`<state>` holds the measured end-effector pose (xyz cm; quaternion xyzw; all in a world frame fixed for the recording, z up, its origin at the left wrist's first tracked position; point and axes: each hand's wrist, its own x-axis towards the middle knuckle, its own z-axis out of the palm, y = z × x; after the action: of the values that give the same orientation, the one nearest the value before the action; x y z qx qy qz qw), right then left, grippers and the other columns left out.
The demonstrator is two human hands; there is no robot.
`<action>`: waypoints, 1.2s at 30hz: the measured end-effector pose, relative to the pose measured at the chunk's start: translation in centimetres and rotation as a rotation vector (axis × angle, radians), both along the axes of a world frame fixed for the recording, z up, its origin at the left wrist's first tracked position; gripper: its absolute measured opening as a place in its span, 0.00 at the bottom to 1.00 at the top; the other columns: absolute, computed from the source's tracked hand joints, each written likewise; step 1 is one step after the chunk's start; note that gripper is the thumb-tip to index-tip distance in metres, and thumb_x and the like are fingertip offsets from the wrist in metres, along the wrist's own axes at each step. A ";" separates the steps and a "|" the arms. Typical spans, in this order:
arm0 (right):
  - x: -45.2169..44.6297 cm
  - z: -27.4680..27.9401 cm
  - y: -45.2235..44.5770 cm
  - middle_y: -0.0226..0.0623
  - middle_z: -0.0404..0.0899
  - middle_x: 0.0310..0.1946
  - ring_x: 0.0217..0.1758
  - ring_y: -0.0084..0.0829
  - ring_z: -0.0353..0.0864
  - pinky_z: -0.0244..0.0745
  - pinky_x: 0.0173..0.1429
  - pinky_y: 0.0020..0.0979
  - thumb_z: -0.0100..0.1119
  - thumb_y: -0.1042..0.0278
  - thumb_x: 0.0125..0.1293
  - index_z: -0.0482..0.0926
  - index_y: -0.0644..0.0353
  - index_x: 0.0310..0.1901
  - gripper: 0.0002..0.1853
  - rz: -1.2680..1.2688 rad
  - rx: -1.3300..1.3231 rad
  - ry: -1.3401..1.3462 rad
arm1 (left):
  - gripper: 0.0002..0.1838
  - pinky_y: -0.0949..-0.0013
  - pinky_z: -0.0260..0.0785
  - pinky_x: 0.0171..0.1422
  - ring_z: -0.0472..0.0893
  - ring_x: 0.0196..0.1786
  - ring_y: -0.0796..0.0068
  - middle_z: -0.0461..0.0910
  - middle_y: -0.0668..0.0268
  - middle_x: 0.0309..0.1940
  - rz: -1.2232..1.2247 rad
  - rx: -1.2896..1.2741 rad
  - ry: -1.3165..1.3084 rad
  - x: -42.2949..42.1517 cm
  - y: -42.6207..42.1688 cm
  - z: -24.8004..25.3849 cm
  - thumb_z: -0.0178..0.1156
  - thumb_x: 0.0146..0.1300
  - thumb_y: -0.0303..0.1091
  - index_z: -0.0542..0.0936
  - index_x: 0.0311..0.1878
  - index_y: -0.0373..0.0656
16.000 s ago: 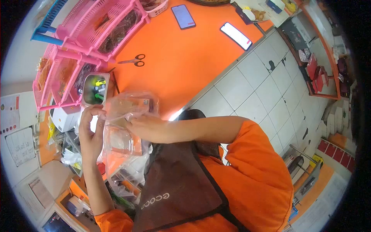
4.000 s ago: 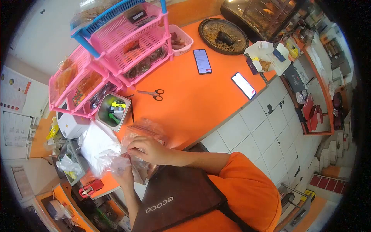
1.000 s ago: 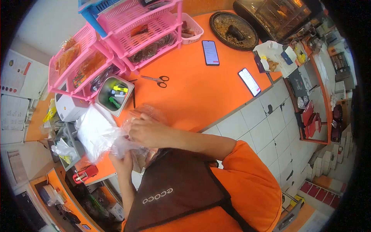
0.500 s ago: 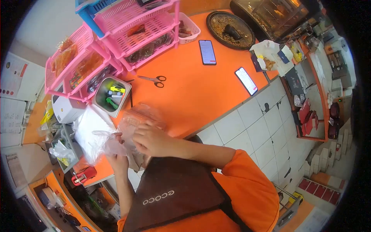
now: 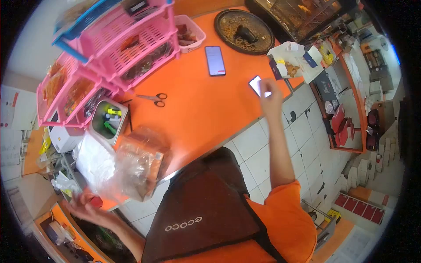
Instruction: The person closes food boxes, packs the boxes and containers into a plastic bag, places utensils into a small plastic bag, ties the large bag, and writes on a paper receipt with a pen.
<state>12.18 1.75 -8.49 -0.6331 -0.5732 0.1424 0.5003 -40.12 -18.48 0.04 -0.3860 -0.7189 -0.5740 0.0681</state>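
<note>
At the lower left, my left hand [image 5: 84,209] is raised with its fingers spread and slightly blurred, holding nothing. It is beside a red object [image 5: 96,201] at the table edge, partly hidden. My right hand [image 5: 271,91] reaches across to the right side of the table, over the lit phone [image 5: 255,83] lying there. It covers part of the screen; whether its bent fingers touch or grip the phone, I cannot tell. A clear plastic bag [image 5: 133,175] with an orange-brown package inside stands at the front table edge. White plastic bags [image 5: 93,160] lie left of it.
On the orange table [image 5: 193,109] are scissors [image 5: 154,99], another phone [image 5: 215,60] and a metal container of markers [image 5: 109,120]. Pink stacked baskets [image 5: 131,52] stand behind. A round black tray [image 5: 244,31] and an open food box [image 5: 291,63] are at the back right.
My right hand has left the bags and moved right to the phone. My left hand has let go of thin white plastic and moved left. The view has shifted slightly right.
</note>
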 end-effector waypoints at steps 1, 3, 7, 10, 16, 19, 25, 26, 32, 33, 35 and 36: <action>4.3 0.3 2.2 0.33 0.80 0.33 0.38 0.22 0.78 0.74 0.47 0.26 0.59 0.70 0.76 0.81 0.64 0.42 0.07 -0.133 -0.095 0.015 | 0.35 0.51 0.69 0.68 0.74 0.64 0.54 0.71 0.47 0.67 0.033 0.029 0.105 1.7 0.6 1.5 0.51 0.71 0.44 0.62 0.76 0.33; 14.3 -2.0 8.1 0.36 0.81 0.41 0.44 0.28 0.79 0.75 0.48 0.33 0.63 0.62 0.72 0.78 0.63 0.46 0.12 -0.198 0.112 0.113 | 0.29 0.52 0.69 0.66 0.75 0.59 0.56 0.73 0.48 0.60 0.038 0.160 0.250 5.7 2.7 3.1 0.52 0.71 0.40 0.67 0.70 0.32; 28.4 -5.6 19.5 0.50 0.76 0.53 0.55 0.36 0.77 0.74 0.57 0.39 0.68 0.56 0.68 0.69 0.63 0.59 0.27 -0.444 0.043 0.022 | 0.23 0.59 0.70 0.59 0.76 0.51 0.59 0.75 0.52 0.48 -0.111 0.338 0.356 13.8 8.5 0.2 0.60 0.65 0.27 0.65 0.60 0.33; 35.5 -10.8 23.2 0.53 0.76 0.53 0.56 0.39 0.78 0.75 0.58 0.40 0.69 0.59 0.67 0.64 0.63 0.61 0.30 -0.405 0.032 0.078 | 0.22 0.64 0.70 0.56 0.78 0.49 0.64 0.76 0.55 0.49 -0.320 -0.112 0.107 23.5 12.6 0.3 0.67 0.59 0.24 0.71 0.55 0.32; 20.5 -1.1 18.1 0.39 0.80 0.46 0.47 0.29 0.82 0.79 0.50 0.30 0.66 0.70 0.70 0.72 0.61 0.57 0.18 -0.066 -0.080 0.376 | 0.20 0.64 0.70 0.65 0.81 0.54 0.64 0.82 0.57 0.48 -0.691 -0.361 -0.125 31.3 16.4 -4.0 0.68 0.64 0.27 0.77 0.58 0.35; 9.3 -3.6 13.1 0.34 0.78 0.50 0.49 0.24 0.81 0.78 0.52 0.27 0.61 0.74 0.74 0.76 0.61 0.57 0.13 0.432 -0.121 0.521 | 0.17 0.64 0.69 0.67 0.80 0.56 0.70 0.82 0.61 0.52 -0.847 -0.468 -0.498 33.8 17.6 -8.0 0.60 0.74 0.31 0.76 0.62 0.36; -5.2 -4.8 5.3 0.36 0.84 0.39 0.48 0.23 0.84 0.75 0.55 0.27 0.58 0.77 0.75 0.71 0.63 0.57 0.13 1.083 -0.664 0.689 | 0.15 0.71 0.74 0.56 0.81 0.49 0.83 0.85 0.71 0.46 -0.593 -0.191 -1.227 32.7 17.7 -12.0 0.59 0.78 0.39 0.82 0.58 0.39; -6.3 -4.1 4.9 0.35 0.84 0.37 0.46 0.23 0.84 0.75 0.54 0.27 0.58 0.78 0.74 0.70 0.64 0.57 0.13 1.069 -0.679 0.724 | 0.15 0.71 0.75 0.55 0.81 0.48 0.83 0.86 0.70 0.45 -0.549 -0.171 -1.224 31.5 17.3 -11.7 0.59 0.78 0.39 0.82 0.58 0.39; -9.5 -1.0 4.5 0.34 0.84 0.37 0.42 0.22 0.83 0.76 0.50 0.27 0.58 0.79 0.74 0.68 0.64 0.58 0.15 1.217 -0.691 0.612 | 0.15 0.71 0.79 0.48 0.85 0.41 0.82 0.87 0.70 0.41 -0.410 -0.039 -1.254 27.0 16.0 -7.8 0.59 0.78 0.39 0.83 0.56 0.39; -10.0 -0.9 4.4 0.34 0.84 0.37 0.41 0.22 0.83 0.76 0.49 0.27 0.58 0.79 0.73 0.69 0.65 0.57 0.14 1.224 -0.691 0.622 | 0.15 0.72 0.79 0.47 0.85 0.41 0.82 0.87 0.70 0.41 -0.406 -0.031 -1.259 26.5 15.9 -7.5 0.59 0.78 0.40 0.83 0.56 0.40; -10.8 -0.6 4.3 0.35 0.84 0.37 0.39 0.22 0.82 0.76 0.47 0.26 0.59 0.79 0.73 0.70 0.64 0.56 0.13 1.223 -0.710 0.623 | 0.15 0.73 0.79 0.45 0.85 0.41 0.83 0.87 0.70 0.41 -0.407 -0.020 -1.266 25.3 15.9 -7.1 0.58 0.78 0.40 0.83 0.56 0.40; -11.2 -0.5 4.3 0.35 0.83 0.37 0.38 0.22 0.82 0.76 0.47 0.26 0.59 0.79 0.73 0.71 0.64 0.55 0.12 1.219 -0.715 0.624 | 0.14 0.72 0.80 0.44 0.85 0.40 0.83 0.87 0.70 0.41 -0.401 -0.019 -1.261 24.8 15.9 -7.0 0.58 0.78 0.40 0.83 0.56 0.41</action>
<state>0.95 6.04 -8.95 -0.2592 -0.5723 0.7411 0.2369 -15.32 -2.60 -6.92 -0.1030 -0.5400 -0.6852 -0.4777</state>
